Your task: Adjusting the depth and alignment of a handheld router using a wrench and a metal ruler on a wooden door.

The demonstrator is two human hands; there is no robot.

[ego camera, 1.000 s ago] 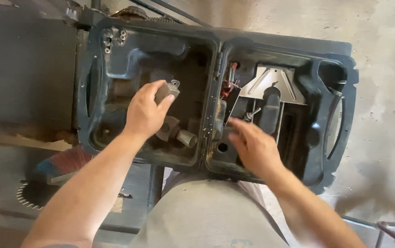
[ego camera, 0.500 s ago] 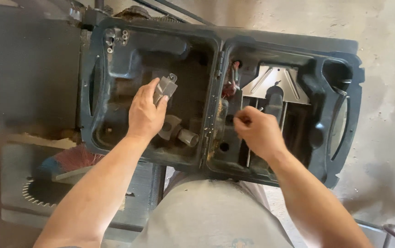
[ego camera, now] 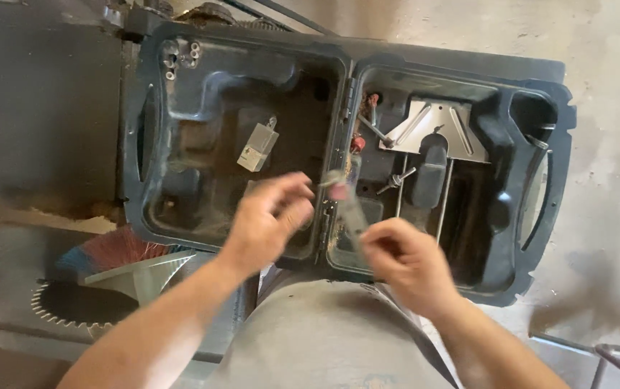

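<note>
A dark blue-green plastic tool case [ego camera: 180,65] lies open in front of me. My right hand [ego camera: 405,261] holds a slim, blurred rod-like tool [ego camera: 346,205] over the case's middle hinge. My left hand [ego camera: 270,220] meets that tool's upper end with pinched fingertips. A small grey block part [ego camera: 257,148] lies loose in the left half of the case, apart from both hands. In the right half sit a flat metal angle bracket [ego camera: 432,122], a black handle [ego camera: 429,176] and thin metal rods [ego camera: 396,180].
A toothed saw blade [ego camera: 58,306] and a brush with red and blue bristles [ego camera: 112,252] lie at the lower left. My grey-clad knee [ego camera: 324,338] is below the case. Concrete floor [ego camera: 612,180] lies to the right, with a metal frame [ego camera: 601,353] at the bottom right.
My left hand let go of the grey block, which now rests in the left half. Both hands moved to the hinge, and my right hand lifted a slim tool out.
</note>
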